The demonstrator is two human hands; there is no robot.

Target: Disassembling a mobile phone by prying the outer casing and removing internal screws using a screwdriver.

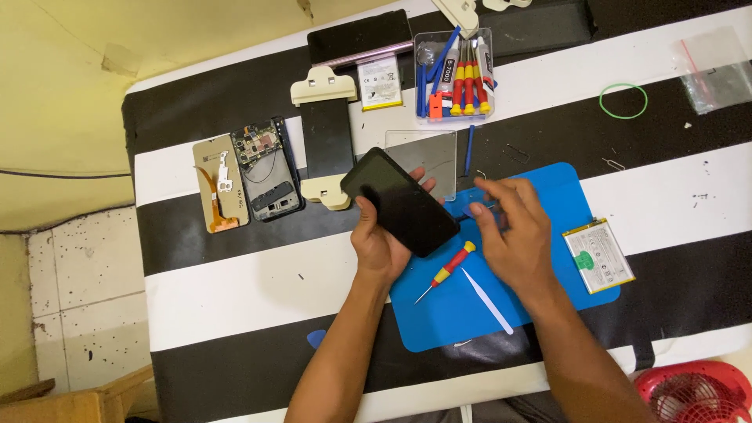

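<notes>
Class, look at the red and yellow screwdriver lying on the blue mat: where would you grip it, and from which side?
Grip the red-yellow handle of the screwdriver from above, probably with the right hand. It lies flat on the blue mat, thin tip toward the person, handle nearest that hand.

both forearms are bare to the elbow, and the hands [381, 244] wear no gloves.

A single head-worn camera looks steeply down, fairly close, onto the black-and-white striped table [235, 313] stretching beyond the fingers [501, 196].
</notes>
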